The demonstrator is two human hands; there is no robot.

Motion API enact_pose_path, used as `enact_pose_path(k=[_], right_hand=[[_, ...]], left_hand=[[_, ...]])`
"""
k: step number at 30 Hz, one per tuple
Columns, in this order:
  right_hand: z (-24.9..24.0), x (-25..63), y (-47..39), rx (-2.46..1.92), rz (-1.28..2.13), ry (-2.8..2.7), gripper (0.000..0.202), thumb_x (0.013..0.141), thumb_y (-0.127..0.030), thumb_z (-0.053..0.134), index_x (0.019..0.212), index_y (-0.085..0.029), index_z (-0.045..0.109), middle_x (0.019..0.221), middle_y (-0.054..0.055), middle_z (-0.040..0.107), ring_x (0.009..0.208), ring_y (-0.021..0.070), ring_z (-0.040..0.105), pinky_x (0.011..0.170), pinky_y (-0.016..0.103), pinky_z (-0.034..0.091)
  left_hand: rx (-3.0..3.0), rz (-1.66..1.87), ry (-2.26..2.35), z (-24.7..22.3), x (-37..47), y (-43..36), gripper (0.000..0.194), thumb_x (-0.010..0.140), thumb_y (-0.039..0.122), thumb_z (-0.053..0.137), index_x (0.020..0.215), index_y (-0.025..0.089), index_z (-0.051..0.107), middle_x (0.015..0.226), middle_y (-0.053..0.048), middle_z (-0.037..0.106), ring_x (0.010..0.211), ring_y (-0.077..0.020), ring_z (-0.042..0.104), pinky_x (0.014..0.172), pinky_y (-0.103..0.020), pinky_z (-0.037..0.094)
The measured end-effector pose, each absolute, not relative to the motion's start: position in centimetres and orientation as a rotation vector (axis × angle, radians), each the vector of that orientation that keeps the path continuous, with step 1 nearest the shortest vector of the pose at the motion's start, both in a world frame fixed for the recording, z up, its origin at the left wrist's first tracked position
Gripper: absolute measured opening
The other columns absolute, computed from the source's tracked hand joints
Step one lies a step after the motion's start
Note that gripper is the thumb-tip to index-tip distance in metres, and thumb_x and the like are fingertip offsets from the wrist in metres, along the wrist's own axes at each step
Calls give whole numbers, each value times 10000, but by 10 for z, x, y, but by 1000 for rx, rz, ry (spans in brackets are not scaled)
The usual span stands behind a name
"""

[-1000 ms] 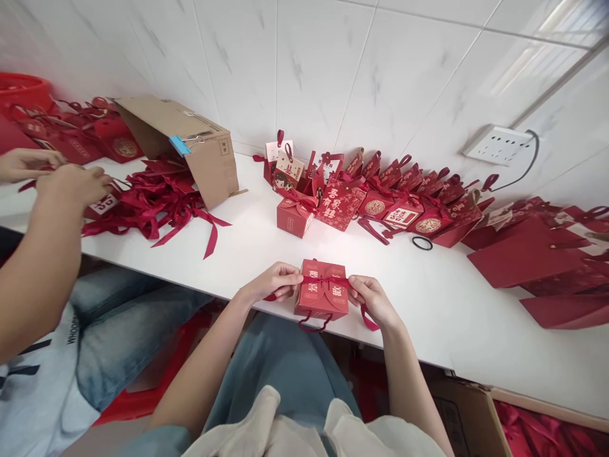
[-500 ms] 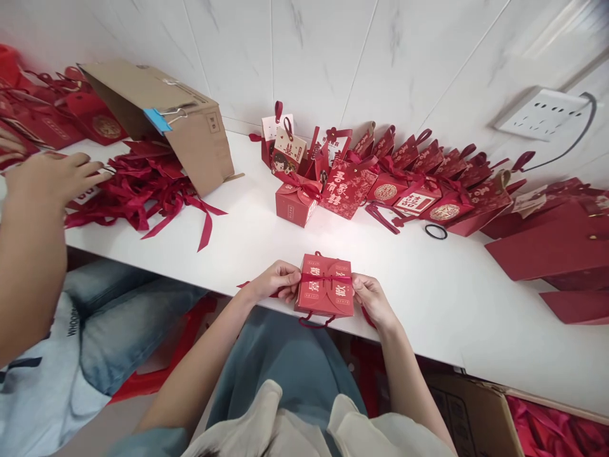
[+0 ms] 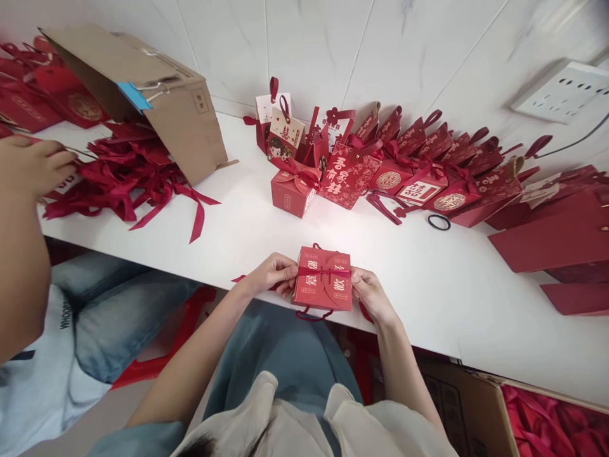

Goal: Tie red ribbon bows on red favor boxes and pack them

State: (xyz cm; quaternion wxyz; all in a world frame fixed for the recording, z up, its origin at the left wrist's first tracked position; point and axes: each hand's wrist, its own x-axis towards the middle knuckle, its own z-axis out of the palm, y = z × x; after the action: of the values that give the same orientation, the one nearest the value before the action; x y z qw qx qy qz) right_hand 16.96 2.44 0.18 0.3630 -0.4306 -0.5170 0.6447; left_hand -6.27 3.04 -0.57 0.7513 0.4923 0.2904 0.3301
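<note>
A red gift box (image 3: pixel 323 289) with a folded top and gold lettering lies at the table's front edge. A dark red ribbon (image 3: pixel 328 272) runs across its top. My left hand (image 3: pixel 273 277) pinches the ribbon at the box's left side, and a ribbon end trails left from under it. At the right side my right hand (image 3: pixel 371 292) pinches the ribbon, with its end hanging below the fingers. Cord loops stick out from the front and back of the box.
Finished-looking red boxes (image 3: pixel 295 190) and bags (image 3: pixel 349 178) line the wall. Ribbons (image 3: pixel 124 171) lie heaped by a cardboard box (image 3: pixel 185 120). Another person's hand (image 3: pixel 35 165) is at far left. A black ring (image 3: pixel 438 222) lies right; a carton (image 3: pixel 499 406) stands below.
The view has shifted slightly. My hands keep their grip on the ribbon at both sides of the box. The other person's hand has moved a little left in view.
</note>
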Motion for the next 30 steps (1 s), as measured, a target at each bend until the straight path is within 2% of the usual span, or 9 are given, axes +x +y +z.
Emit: enact_pose_path(k=[9, 12, 14, 19, 22, 26, 30], right_hand=[[-5, 169, 24, -1153, 1644, -1351, 617, 613, -783, 563, 528, -192, 406, 465, -67, 280, 431, 64, 176, 438, 239, 151], [-2, 168, 23, -1101, 1623, -1382, 592, 667, -750, 549, 527, -193, 405, 431, -80, 246, 411, 62, 171, 432, 241, 140], [3, 170, 23, -1063, 1609, -1409, 564, 712, -699, 556, 525, -187, 415, 423, -79, 258, 412, 62, 197, 440, 242, 162], [35, 185, 20, -1114, 1632, -1555, 462, 748, -589, 605, 607, -158, 514, 470, -63, 375, 426, 57, 249, 449, 232, 187], [59, 190, 18, -1115, 1668, -1698, 406, 764, -546, 603, 672, -154, 559, 516, -40, 455, 458, 73, 348, 459, 225, 246], [80, 183, 20, -986, 1615, -1855, 343, 781, -489, 605, 708, -155, 587, 639, -4, 546, 582, 105, 461, 561, 242, 356], [86, 168, 19, -946, 1446, -1834, 288, 793, -444, 600, 787, -158, 635, 1011, 78, 614, 869, 177, 566, 768, 302, 427]], left_hand=[[1085, 720, 694, -8, -59, 31, 534, 639, 620, 671, 504, 130, 509, 330, 24, 454, 334, -93, 474, 383, -192, 378], [1153, 697, 749, -6, -62, 29, 565, 621, 678, 633, 504, 142, 496, 327, 29, 434, 340, -105, 465, 387, -211, 373], [1201, 687, 794, -1, -68, 27, 556, 659, 674, 591, 505, 151, 485, 330, 32, 424, 357, -104, 458, 418, -222, 386], [1302, 659, 921, 27, -80, 24, 410, 775, 463, 560, 527, 139, 512, 370, 31, 454, 366, -59, 392, 433, -192, 319], [1413, 537, 1038, 49, -76, 26, 292, 776, 346, 525, 573, 136, 542, 430, 13, 512, 404, -72, 433, 420, -184, 302], [1598, 486, 1175, 87, -99, 21, 191, 734, 297, 499, 602, 164, 533, 580, -33, 618, 469, -114, 505, 423, -207, 354], [1696, 653, 1200, 129, -158, 5, 159, 736, 336, 519, 630, 217, 533, 665, -27, 629, 668, -154, 590, 479, -200, 384]])
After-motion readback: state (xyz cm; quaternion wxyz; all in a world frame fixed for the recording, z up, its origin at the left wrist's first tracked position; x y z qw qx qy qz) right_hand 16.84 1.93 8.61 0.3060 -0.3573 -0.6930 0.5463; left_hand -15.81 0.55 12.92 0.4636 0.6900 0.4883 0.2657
